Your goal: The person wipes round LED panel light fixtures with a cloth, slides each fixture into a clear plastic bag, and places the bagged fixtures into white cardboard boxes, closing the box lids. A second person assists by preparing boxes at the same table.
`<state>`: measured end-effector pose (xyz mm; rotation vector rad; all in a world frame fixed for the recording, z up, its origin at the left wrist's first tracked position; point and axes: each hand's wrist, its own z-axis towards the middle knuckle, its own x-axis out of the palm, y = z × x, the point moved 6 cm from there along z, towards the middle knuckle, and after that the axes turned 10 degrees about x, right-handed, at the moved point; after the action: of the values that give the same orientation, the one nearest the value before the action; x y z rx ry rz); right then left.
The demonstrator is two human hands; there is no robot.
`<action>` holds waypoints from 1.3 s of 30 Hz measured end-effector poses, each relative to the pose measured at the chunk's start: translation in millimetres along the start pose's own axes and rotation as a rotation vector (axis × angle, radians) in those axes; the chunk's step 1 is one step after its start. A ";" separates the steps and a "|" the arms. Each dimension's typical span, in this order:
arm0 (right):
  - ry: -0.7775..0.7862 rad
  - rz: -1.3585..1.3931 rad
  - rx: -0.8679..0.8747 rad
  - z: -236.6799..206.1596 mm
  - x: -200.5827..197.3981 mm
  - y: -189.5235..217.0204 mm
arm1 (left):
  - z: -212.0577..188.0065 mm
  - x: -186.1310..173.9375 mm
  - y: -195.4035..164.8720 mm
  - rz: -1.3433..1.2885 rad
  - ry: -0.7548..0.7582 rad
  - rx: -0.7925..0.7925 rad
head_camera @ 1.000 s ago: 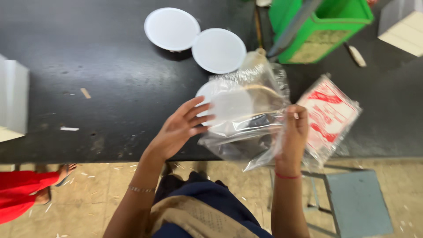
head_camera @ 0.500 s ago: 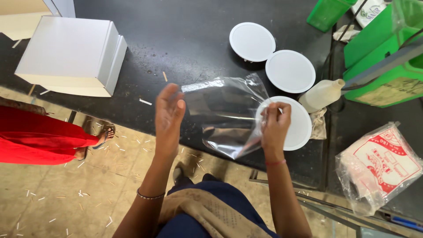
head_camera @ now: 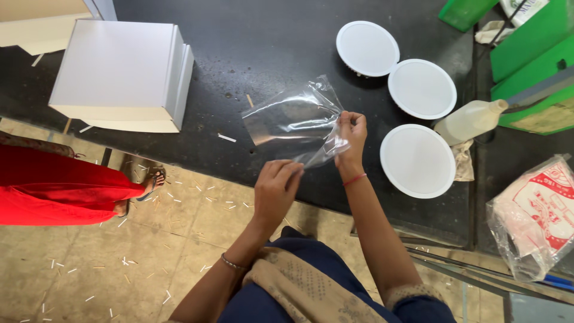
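Two hands work one clear plastic bag [head_camera: 293, 122]. The right hand [head_camera: 350, 134] has its grip pinched shut on the bag's crumpled right end, fingers curled together over the film. From that pinch the bag runs out to the left, its long axis roughly level above the black worktop [head_camera: 269, 42], the far corner free. The left hand [head_camera: 276, 188] sits just below the bag's lower edge, fingers bent and drawn together (whether they touch the film I cannot tell), so the right hand is plainly the nearer one. Right of the pinch lie three round white lamp discs [head_camera: 417, 160], then a whitish plastic bottle [head_camera: 469, 121]; a white carton [head_camera: 122, 75] stands well apart to the left. Against half a second ago, the left hand has dropped off the bag's upper left edge and the bag hangs from the right hand alone.
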<state>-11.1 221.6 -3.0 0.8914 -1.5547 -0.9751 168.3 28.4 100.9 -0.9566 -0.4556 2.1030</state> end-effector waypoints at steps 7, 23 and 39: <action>-0.037 0.071 0.196 25.1 44.7 -47.7 | 11.7 -22.7 37.2 -0.158 -0.066 -0.021; 0.048 -0.167 0.112 -101.9 64.2 -33.5 | 21.1 11.0 100.4 -0.354 0.108 -0.184; 0.286 -0.622 0.058 -91.3 38.9 28.1 | 124.4 91.5 134.4 -0.325 0.789 0.030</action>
<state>70.2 184.6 48.5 1.5346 -1.0795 -1.1685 -31.6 11.3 59.9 -1.4741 -0.1498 1.2984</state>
